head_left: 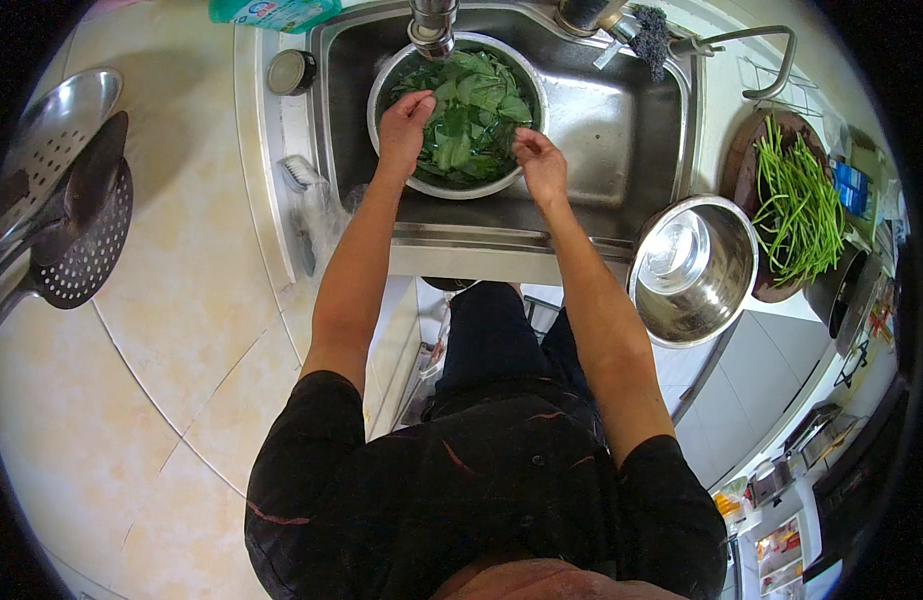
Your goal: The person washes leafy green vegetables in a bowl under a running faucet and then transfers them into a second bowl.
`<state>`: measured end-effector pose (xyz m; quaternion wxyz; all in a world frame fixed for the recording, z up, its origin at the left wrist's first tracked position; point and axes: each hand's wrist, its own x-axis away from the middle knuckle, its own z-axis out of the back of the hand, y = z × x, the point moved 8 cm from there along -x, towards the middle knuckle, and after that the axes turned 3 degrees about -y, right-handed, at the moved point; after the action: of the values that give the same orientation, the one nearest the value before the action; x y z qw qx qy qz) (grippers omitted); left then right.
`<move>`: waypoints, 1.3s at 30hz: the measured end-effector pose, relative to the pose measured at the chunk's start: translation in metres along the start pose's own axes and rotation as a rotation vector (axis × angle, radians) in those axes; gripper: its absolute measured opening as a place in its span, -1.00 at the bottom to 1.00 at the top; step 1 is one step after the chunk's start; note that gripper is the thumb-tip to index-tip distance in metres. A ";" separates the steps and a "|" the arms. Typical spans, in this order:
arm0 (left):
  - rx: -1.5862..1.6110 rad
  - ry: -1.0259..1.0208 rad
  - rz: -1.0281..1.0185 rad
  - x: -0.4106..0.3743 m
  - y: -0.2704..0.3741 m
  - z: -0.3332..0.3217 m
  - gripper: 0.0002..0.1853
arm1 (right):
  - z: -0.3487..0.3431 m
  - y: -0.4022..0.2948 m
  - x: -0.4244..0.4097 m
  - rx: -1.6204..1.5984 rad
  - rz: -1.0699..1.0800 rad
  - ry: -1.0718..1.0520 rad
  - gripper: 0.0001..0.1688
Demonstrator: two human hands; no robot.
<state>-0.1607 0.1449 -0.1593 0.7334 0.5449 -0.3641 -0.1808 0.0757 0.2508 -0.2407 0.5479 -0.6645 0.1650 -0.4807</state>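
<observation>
A round stainless steel basin (539, 90) stands in the left part of the metal sink (619, 142). Green leafy vegetables (469, 97) and some water fill it, directly below the faucet (432, 34). My left hand (405, 131) is over the basin's left side, thumb and fingertips close to the leaves. On the opposite side, my right hand (540, 161) hovers at the rim with its fingers bent, slightly blurred. Whether either hand pinches a leaf is too small to make out.
An empty steel pot (694, 270) sits at the sink's right front corner. Beyond it, green stems (795, 202) lie on a wooden board (739, 161). Perforated skimmers (86, 232) jut in at far left. A brush (300, 172) and a lidded jar (291, 73) line the sink's left ledge.
</observation>
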 end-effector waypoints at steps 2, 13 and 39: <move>0.143 0.006 0.084 0.005 -0.017 0.010 -0.74 | -0.035 -0.023 0.010 -0.241 -0.135 -0.113 -0.59; 0.455 -0.023 0.260 0.010 -0.037 0.009 -0.75 | -0.080 -0.027 -0.004 -0.385 -0.286 -0.253 -0.76; -0.276 0.028 0.224 0.023 -0.059 0.000 -0.63 | 0.019 -0.156 0.015 -0.620 0.042 0.162 -0.66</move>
<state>-0.1375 0.1091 -0.2065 0.8218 0.3974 -0.3841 -0.1384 0.0506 0.3048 -0.0945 0.3143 -0.7559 0.3600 -0.4475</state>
